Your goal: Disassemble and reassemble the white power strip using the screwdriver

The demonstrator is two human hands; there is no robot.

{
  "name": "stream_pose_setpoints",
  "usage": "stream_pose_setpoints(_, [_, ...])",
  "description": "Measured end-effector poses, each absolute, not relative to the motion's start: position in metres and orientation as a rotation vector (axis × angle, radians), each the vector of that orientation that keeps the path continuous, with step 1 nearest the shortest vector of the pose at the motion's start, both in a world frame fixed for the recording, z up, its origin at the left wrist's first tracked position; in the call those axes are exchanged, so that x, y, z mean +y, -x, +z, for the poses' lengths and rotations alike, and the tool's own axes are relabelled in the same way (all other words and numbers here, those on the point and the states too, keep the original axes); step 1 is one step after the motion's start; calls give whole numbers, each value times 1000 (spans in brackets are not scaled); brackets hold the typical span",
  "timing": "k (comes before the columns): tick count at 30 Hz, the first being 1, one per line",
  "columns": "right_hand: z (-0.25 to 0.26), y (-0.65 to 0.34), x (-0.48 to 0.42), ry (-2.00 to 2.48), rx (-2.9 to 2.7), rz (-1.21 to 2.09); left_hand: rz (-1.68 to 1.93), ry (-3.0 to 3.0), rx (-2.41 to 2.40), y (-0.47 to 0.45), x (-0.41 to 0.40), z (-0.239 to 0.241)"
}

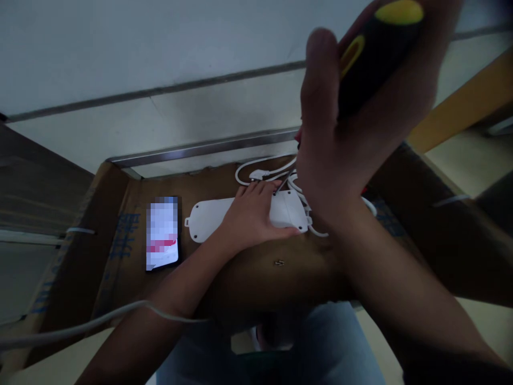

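A white power strip (208, 214) lies back side up on a flattened cardboard box (120, 240). My left hand (250, 214) presses down on its middle, fingers wrapped over the far edge. My right hand (348, 133), close to the camera, is closed round the black and yellow handle of a screwdriver (372, 48). The thin metal shaft (282, 184) runs down to the strip's far right corner beside my left fingertips. The strip's white cable (260, 168) coils behind it.
A phone (162, 232) with a lit screen lies left of the strip. Small loose screws (279, 262) rest on the cardboard near me. A white cord (100, 321) crosses my left forearm. Tiled floor and a metal strip (200, 149) lie beyond; a wooden edge (460, 101) is at right.
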State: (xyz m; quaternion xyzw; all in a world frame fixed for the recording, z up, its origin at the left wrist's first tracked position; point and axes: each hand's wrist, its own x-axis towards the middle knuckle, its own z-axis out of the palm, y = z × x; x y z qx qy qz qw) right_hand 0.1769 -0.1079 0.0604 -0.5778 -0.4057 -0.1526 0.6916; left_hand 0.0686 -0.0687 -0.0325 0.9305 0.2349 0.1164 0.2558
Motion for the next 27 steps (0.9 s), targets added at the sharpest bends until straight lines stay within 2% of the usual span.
stream_pose_setpoints(5, [61,-177,-108,1208,-979,-301,259,-2566,651,-65,-66,-30])
stream_pose_setpoints(11, [48,-184,-87,993,-1018,-38,144,-2594,563,-57,-60,-30])
stream_pose_setpoints(21, [57,-222,-116,1385,-1379,58,262,-2585,555,-56,-60,-41])
stream_pose_setpoints(24, [54,-230,-120,1335,-1383,155,275,-2599,531,-55,-59,-42])
stream_pose_setpoints(27, [44,-233,-118,1210,-1329,100,296,-2616,522,-55,-59,-45])
